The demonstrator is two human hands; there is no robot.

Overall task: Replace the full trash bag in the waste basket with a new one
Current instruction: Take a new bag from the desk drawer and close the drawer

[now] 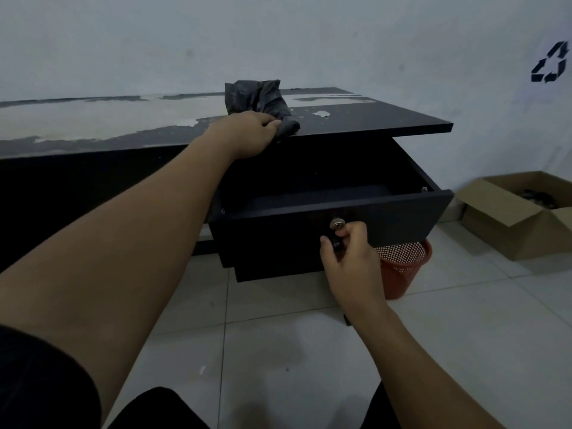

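The left hand [247,134] is closed, fingers curled around a crumpled dark grey plastic trash bag [257,99], which it presses against the front edge of the black surface [387,119] with its worn, peeling whitish top. The bag bunches up above the knuckles and a fold of it hangs just over the edge beside the fingertips. The left arm stretches forward and up from the lower left, nearly straight, with the back of the hand facing up and a dark short sleeve [40,382] at the shoulder end.

The right hand [349,252] is partly closed, its thumb and fingertips pinched on a small dark knob [336,242] on the front panel of the black drawer [309,230], just below a round silver lock [335,224]. The drawer stands pulled out under the surface, its inside dark. The right forearm rises from the lower right, wrist bent slightly toward the drawer front.

An orange-red plastic mesh waste basket [402,270] stands on the white tiled floor [464,335], just behind the right hand and partly under the drawer's right corner; whether it has a liner cannot be told. Further right, against the pale wall [278,35], sits an open brown cardboard box [510,224]. A black recycling symbol [551,63] marks the wall above it.
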